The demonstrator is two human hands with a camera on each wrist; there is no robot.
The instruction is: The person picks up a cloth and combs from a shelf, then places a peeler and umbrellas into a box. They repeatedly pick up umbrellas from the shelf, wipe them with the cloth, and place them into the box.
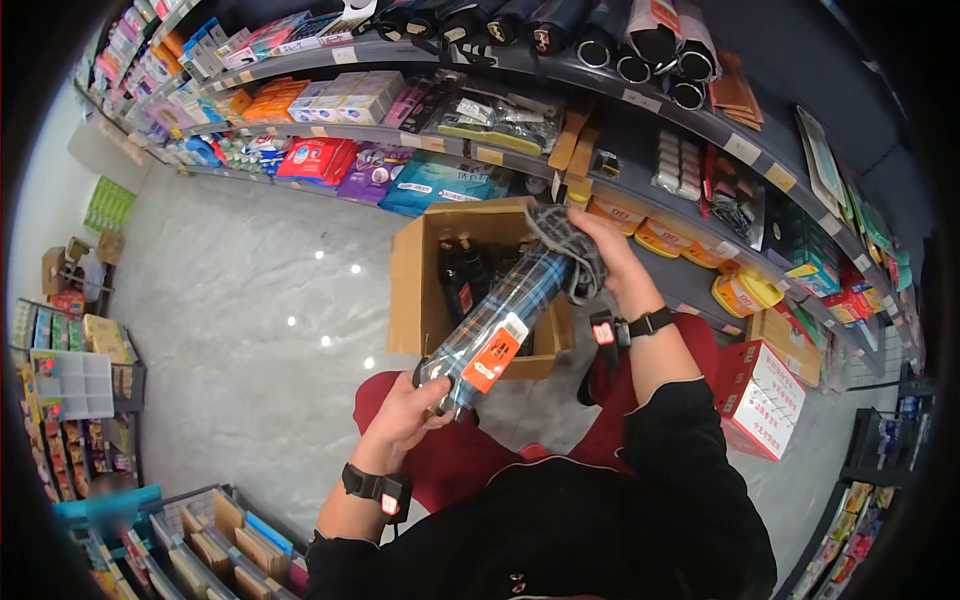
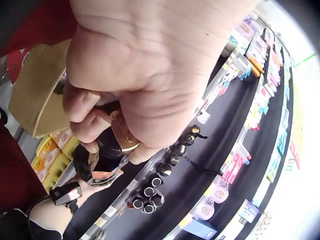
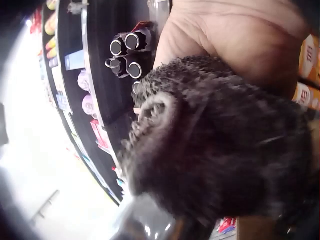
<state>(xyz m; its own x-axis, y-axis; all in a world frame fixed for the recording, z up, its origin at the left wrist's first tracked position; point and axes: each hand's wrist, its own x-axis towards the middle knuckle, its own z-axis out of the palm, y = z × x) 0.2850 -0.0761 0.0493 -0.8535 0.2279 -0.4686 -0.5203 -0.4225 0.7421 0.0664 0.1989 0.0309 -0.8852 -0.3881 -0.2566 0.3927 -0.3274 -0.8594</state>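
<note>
A folded umbrella point(image 1: 540, 285) in blue plaid, in clear plastic wrap with an orange label, slants over an open cardboard box point(image 1: 406, 290). My left hand point(image 1: 402, 412) grips its near end; in the left wrist view the fingers curl around a dark handle point(image 2: 107, 140) with a gold-coloured part. My right hand point(image 1: 612, 252) holds a fuzzy grey cloth point(image 1: 570, 240) at the umbrella's far end. That cloth fills much of the right wrist view and hides the right fingertips there. Several dark wrapped items point(image 1: 462, 270) stand inside the box.
Shelves point(image 1: 480, 152) of packaged goods curve around the front and right, with rolled dark umbrellas point(image 1: 550, 35) on top. A red and white carton point(image 1: 758, 400) stands on the floor at right. Racks point(image 1: 75, 385) line the left side.
</note>
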